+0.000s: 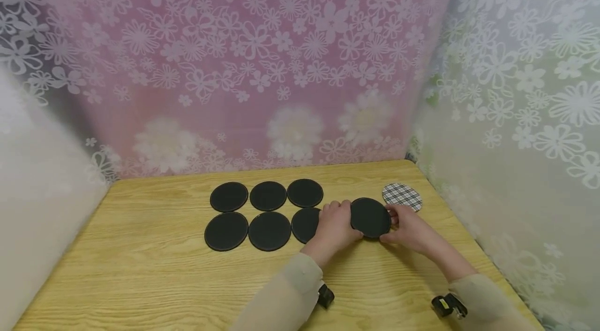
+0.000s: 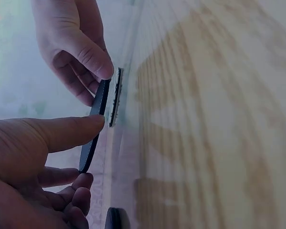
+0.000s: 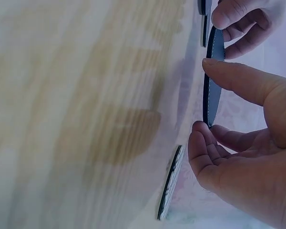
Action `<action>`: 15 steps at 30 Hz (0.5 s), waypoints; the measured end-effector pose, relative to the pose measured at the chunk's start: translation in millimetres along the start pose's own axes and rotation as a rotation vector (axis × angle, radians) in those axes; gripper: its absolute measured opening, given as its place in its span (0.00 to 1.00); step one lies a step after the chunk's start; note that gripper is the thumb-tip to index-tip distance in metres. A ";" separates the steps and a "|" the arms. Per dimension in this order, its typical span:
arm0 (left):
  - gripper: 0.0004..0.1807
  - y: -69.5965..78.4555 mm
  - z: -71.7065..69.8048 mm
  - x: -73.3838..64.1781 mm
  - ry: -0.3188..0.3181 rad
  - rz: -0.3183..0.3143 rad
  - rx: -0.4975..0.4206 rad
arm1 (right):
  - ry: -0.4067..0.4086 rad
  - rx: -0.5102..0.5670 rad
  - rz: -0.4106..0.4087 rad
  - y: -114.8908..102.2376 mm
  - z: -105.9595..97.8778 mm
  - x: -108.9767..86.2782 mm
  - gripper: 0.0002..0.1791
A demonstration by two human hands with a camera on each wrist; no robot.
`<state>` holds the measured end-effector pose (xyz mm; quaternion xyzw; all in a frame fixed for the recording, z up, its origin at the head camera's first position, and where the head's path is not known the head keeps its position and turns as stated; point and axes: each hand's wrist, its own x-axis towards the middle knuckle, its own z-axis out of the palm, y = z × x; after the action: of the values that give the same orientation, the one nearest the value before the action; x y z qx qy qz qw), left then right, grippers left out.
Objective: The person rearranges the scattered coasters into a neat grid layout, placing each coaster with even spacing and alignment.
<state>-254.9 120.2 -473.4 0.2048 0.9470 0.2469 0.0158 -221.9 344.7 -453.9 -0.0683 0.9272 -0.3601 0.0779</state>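
Observation:
Between both hands is a round black coaster (image 1: 370,218) with a stitched rim, its dark face up, raised over the wooden table. My left hand (image 1: 334,227) grips its left edge, thumb at the near side and fingers at the far side. On the opposite edge, my right hand (image 1: 409,228) pinches it the same way. The left wrist view shows the coaster (image 2: 96,121) edge-on, the left thumb (image 2: 81,131) along it. Just behind the right hand lies a plaid black-and-white coaster (image 1: 402,196). Partly hidden by the left hand is another black coaster (image 1: 304,224).
Several black coasters (image 1: 269,230) lie flat in two rows left of my hands, nearly touching one another. The wooden table (image 1: 154,268) ends at a pink flowered curtain (image 1: 234,86) behind, with pale flowered curtain (image 1: 515,138) at the right side.

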 end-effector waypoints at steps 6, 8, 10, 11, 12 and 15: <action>0.44 -12.9 -2.0 0.8 0.008 -0.007 -0.015 | 0.009 -0.033 -0.010 -8.7 5.8 9.4 0.48; 0.45 -16.9 -4.4 1.3 0.009 -0.014 -0.012 | 0.013 -0.047 -0.011 -11.4 8.4 13.3 0.48; 0.44 -20.5 -6.8 2.5 0.016 -0.013 -0.011 | 0.017 -0.049 -0.006 -14.7 10.5 16.6 0.48; 0.44 -21.4 -7.7 2.8 0.020 -0.014 -0.007 | 0.016 -0.048 -0.009 -15.5 11.3 18.0 0.48; 0.44 -22.5 -8.5 3.1 0.021 -0.017 0.001 | 0.017 -0.048 -0.012 -16.3 12.0 19.2 0.48; 0.44 -26.4 -9.2 4.7 0.027 -0.019 0.024 | 0.014 -0.042 -0.007 -19.4 13.6 22.6 0.49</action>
<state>-270.5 96.9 -477.5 0.1925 0.9520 0.2379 0.0028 -240.0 317.4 -452.8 -0.0706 0.9348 -0.3412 0.0685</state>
